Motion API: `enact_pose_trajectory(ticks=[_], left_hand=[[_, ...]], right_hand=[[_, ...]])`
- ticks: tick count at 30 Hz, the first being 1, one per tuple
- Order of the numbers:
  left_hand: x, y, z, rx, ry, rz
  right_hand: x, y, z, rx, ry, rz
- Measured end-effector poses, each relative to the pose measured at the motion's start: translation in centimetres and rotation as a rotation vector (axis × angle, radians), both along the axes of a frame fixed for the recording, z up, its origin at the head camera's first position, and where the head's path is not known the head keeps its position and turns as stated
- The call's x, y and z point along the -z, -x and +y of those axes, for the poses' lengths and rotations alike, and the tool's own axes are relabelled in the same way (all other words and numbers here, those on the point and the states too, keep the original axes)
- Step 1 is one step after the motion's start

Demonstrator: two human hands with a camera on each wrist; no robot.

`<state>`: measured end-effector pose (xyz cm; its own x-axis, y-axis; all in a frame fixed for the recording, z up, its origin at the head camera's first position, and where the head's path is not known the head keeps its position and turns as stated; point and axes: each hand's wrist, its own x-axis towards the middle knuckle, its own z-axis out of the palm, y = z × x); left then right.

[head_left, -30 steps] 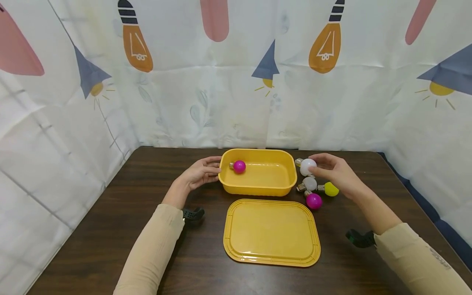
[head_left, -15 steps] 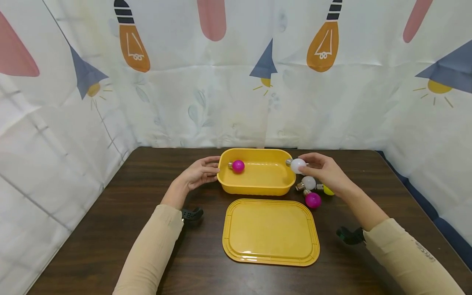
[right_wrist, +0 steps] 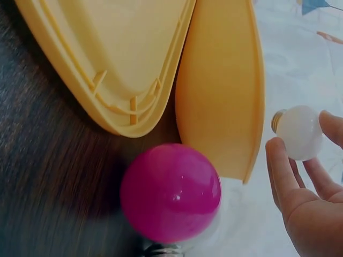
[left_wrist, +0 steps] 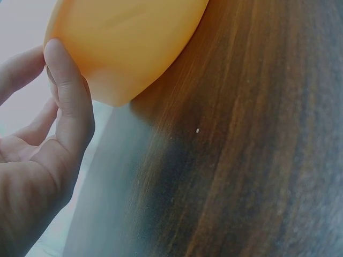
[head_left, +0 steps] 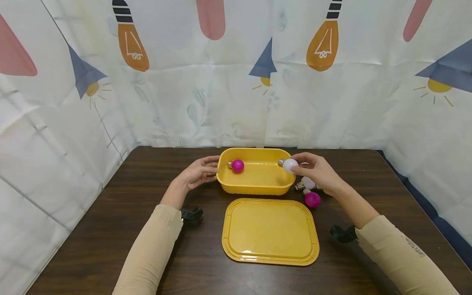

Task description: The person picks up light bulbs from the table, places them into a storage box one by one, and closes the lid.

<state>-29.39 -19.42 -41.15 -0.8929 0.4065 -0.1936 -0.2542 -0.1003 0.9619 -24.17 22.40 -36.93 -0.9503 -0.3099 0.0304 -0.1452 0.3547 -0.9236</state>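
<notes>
In the head view, my right hand [head_left: 313,170] pinches a white light bulb [head_left: 290,165] between thumb and fingers. The bulb is over the right end of a yellow plastic box [head_left: 258,190], its metal base pointing left. A magenta bulb [head_left: 237,166] lies inside the box at the left. My left hand [head_left: 197,174] rests its fingertips against the box's left end. In the left wrist view, the thumb [left_wrist: 67,80] touches the wall near the rim. The right wrist view shows the white bulb [right_wrist: 300,133] held beyond the box's side [right_wrist: 222,91].
A yellow lid [head_left: 271,231] lies flat on the dark wooden table [head_left: 110,221], in front of the box. Right of the box are a second magenta bulb [head_left: 312,200], a whitish bulb [head_left: 308,182] and a yellow bulb mostly hidden by the right hand. A printed curtain [head_left: 228,102] hangs behind.
My right hand has carried the white bulb left, from beside the box to over its right end. The left hand has stayed against the box.
</notes>
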Motion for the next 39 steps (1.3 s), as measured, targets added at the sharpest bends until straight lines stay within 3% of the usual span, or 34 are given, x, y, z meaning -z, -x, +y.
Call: enact_pose_trajectory(ticks=[15, 32, 39], left_hand=[[0.0, 0.1, -0.1, 0.001, -0.013, -0.004], [-0.1, 0.1, -0.1, 0.002, -0.021, -0.010], [0.0, 0.2, -0.1, 0.000, -0.021, -0.009]], right_hand=[[-0.3, 0.6, -1.9, -0.048, 0.020, -0.005], [0.3, 1.4, -4.2, -0.110, 0.122, -0.053], [0.4, 1.5, -5.1, -0.128, 0.077, -0.049]])
